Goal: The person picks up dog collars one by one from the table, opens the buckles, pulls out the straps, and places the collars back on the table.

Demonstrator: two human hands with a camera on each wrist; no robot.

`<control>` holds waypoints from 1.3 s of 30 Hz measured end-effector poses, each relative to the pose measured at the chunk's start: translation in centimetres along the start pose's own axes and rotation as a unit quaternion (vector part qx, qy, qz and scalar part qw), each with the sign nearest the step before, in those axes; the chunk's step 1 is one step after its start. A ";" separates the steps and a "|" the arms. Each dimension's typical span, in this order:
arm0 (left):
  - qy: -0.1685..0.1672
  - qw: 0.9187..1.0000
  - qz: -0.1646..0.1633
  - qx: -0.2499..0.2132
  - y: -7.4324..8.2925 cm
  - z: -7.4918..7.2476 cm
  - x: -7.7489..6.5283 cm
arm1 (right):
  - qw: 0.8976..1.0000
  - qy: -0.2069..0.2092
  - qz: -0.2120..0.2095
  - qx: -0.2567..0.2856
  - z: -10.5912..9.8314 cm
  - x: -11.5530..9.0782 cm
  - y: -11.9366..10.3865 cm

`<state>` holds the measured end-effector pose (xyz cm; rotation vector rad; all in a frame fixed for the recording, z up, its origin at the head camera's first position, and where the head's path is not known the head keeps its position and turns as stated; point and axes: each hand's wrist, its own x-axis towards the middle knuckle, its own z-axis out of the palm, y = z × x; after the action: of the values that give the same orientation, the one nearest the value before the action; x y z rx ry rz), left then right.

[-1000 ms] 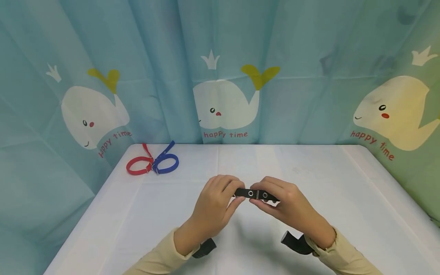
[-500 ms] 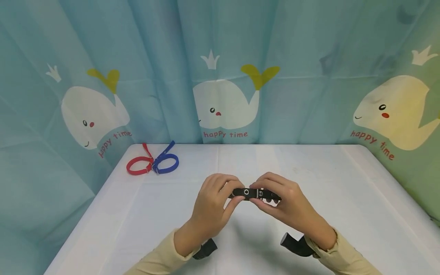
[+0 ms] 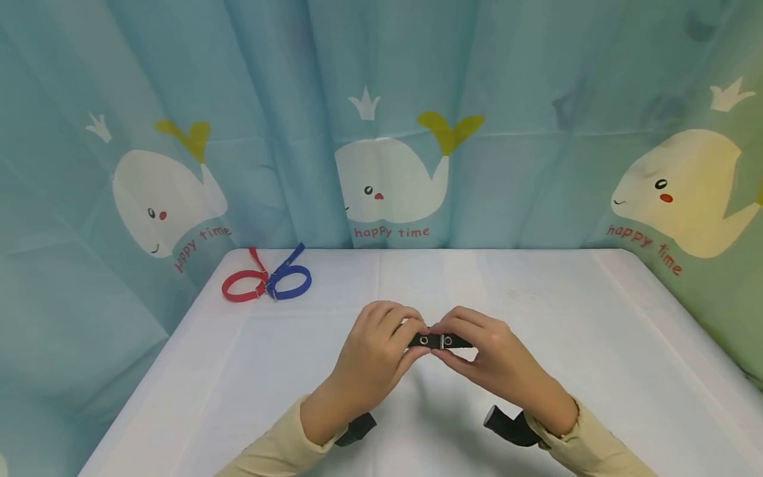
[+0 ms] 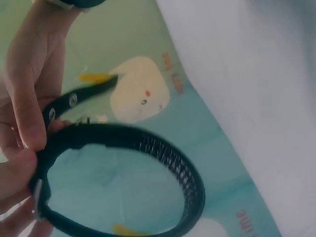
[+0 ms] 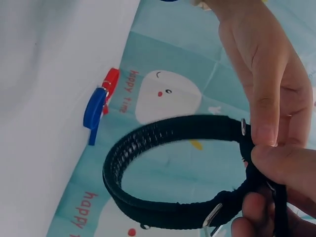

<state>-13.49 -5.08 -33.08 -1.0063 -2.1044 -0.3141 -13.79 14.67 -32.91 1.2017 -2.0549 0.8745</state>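
Red "happy time" lettering (image 3: 391,232) is running under each white whale (image 3: 390,179) on the blue-green curtain (image 3: 274,119), which is hanging behind a white table (image 3: 536,285). Above it, the left hand (image 3: 372,348) and right hand (image 3: 495,346) are pinching a looped black collar (image 3: 432,341) between them, its metal eyelets (image 4: 73,100) showing. A red collar (image 3: 238,299) and a blue collar (image 3: 290,296) are lying near the far left corner

A red collar (image 3: 240,297) and a blue collar (image 3: 291,295) lie looped side by side near the far left corner of a white-covered table (image 3: 536,291), their strap ends pointing backward. Behind hangs a blue-green curtain (image 3: 524,199) printed with white whales (image 3: 393,182), crowns (image 3: 365,104) and red "happy time" lettering (image 3: 391,232).
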 end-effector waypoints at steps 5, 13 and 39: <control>0.018 0.999 0.008 0.029 0.2 0.1 0.1 | 1.000 0.001 0.023 0.012 -0.1 0.1 -0.2; 0.000 0.999 -0.031 -0.027 0.6 -0.6 0.1 | 0.999 -0.009 0.042 0.030 -1.2 -0.1 -0.9; -0.016 0.994 -0.009 -0.104 1.5 -0.2 1.5 | 0.995 0.039 0.082 0.029 -1.9 -0.7 -1.7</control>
<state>-12.86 -3.30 -31.99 -1.1189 -2.1427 -0.5399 -11.67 15.86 -31.84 1.0231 -2.0997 1.0487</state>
